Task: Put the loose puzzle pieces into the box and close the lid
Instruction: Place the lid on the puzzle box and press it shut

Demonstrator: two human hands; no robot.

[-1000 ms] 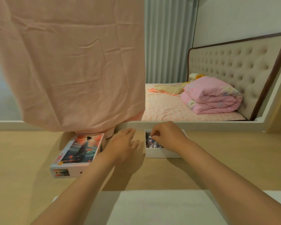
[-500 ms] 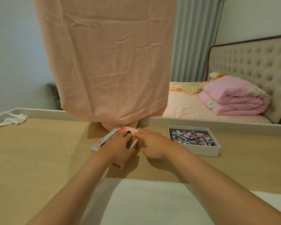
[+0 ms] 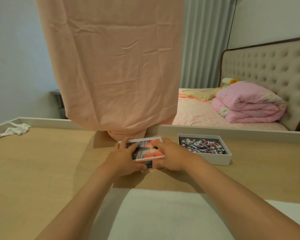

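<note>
I see both hands clamped on the flat cardboard lid printed with a pink and orange picture. The left hand curls over its left edge, fingers spread across the picture and thumb at the near side. The right hand grips the right edge, its fingers wrapped round the side. I cannot tell whether the lid's underside touches the light wooden table.

The open white cardboard box sits on the table just right of the right hand. Its near left corner is close to that wrist, and the lid and box are apart. The loose dark, white and red puzzle pieces are heaped inside it, below the rim.

Along the far edge of the table runs a low pale raised border, and the box's far wall lies near it. A wide peach cloth hangs down to that border just beyond the lid. Bare tabletop stretches left as far as a crumpled white rag in the far left corner. A pale mat lies at the near edge between my forearms.
</note>
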